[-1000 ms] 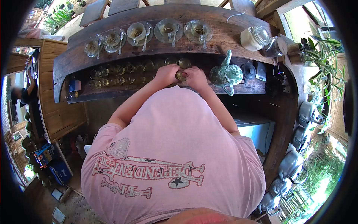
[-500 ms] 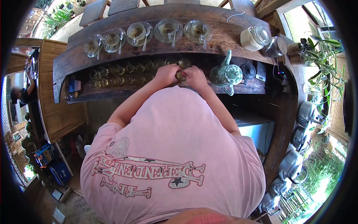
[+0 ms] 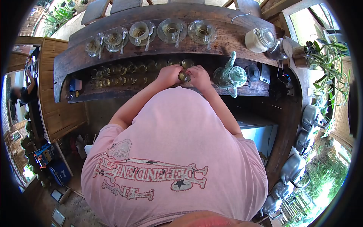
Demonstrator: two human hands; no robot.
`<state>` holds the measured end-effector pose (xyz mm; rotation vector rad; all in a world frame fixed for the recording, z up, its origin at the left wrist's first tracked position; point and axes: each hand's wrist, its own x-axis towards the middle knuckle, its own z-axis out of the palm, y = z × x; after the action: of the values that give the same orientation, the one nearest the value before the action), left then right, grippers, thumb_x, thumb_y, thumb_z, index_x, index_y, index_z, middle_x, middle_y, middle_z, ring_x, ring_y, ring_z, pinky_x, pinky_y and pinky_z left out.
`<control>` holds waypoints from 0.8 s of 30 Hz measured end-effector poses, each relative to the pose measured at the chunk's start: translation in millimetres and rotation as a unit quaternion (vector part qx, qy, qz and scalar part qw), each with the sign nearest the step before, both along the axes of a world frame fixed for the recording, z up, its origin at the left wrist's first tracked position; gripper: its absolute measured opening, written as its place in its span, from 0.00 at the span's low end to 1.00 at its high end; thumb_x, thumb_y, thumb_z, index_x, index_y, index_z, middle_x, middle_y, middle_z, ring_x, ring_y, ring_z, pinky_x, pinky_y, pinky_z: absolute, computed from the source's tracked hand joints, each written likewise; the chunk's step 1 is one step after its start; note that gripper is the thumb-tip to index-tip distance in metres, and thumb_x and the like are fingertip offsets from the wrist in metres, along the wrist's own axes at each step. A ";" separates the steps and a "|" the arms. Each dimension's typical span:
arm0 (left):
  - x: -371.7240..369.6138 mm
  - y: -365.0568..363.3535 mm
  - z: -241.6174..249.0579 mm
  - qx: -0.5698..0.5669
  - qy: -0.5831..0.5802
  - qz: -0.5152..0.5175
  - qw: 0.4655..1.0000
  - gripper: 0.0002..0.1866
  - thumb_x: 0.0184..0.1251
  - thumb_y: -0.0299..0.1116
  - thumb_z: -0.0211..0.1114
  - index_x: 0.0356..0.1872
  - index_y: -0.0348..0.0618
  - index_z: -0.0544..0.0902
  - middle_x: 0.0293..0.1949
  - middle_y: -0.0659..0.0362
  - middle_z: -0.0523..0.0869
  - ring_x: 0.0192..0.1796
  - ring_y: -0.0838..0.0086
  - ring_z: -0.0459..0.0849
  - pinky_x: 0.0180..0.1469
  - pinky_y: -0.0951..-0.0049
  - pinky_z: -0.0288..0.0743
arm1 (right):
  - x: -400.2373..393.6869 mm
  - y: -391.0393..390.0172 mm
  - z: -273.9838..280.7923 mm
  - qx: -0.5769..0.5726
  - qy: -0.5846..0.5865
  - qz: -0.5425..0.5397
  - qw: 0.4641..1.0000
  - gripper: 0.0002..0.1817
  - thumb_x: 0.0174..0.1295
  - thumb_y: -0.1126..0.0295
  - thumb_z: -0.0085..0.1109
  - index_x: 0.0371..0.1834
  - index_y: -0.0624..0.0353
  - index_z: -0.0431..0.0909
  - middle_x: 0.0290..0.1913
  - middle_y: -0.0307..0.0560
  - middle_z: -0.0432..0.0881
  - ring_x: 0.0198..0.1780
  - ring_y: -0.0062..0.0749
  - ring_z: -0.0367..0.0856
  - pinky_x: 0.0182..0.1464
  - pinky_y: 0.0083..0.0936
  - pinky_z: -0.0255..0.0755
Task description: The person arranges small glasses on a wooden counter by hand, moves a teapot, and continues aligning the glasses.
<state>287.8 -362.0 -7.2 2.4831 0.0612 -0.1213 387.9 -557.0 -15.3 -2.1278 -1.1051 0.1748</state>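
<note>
A small glass cup point(image 3: 184, 77) sits between my hands on the lower shelf, at the right end of the front row of glasses. My left hand point(image 3: 169, 75) is closed against its left side, with the fingertips partly hidden. From the right, my right hand point(image 3: 199, 76) grips its rim with bent fingers. Just behind stands another glass point(image 3: 186, 63) in the back row. Further left, two rows of similar glasses point(image 3: 120, 70) run along the shelf. A green and white speckled enamel pot point(image 3: 237, 76) with a spout stands right of my right hand.
On the upper counter point(image 3: 223, 41) several glass cups point(image 3: 171, 28) rest on saucers with spoons. A lidded jar of white contents point(image 3: 257, 40) and a darker jar point(image 3: 279, 50) stand at right. Metal kettles point(image 3: 294, 167) line the right side. Another person point(image 3: 27, 94) is at far left.
My right hand's fingers have shifted slightly on the glass cup, and more of the cup shows now. My left hand stays almost in place.
</note>
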 end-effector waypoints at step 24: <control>-0.8 -1.3 2.0 -0.006 -0.022 0.011 1.000 0.23 0.50 0.42 0.83 0.49 0.49 0.92 0.47 0.54 0.92 0.53 0.52 0.92 0.53 0.52 0.85 | -1.0 -4.0 2.3 -0.012 0.000 -0.022 1.000 0.04 0.66 0.66 0.70 0.36 0.52 0.90 0.40 0.41 0.92 0.47 0.47 0.87 0.49 0.50 0.82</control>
<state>287.0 -363.3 -5.1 2.4704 0.0692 -0.0586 386.9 -561.0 -13.0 -2.1707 -1.0604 0.1675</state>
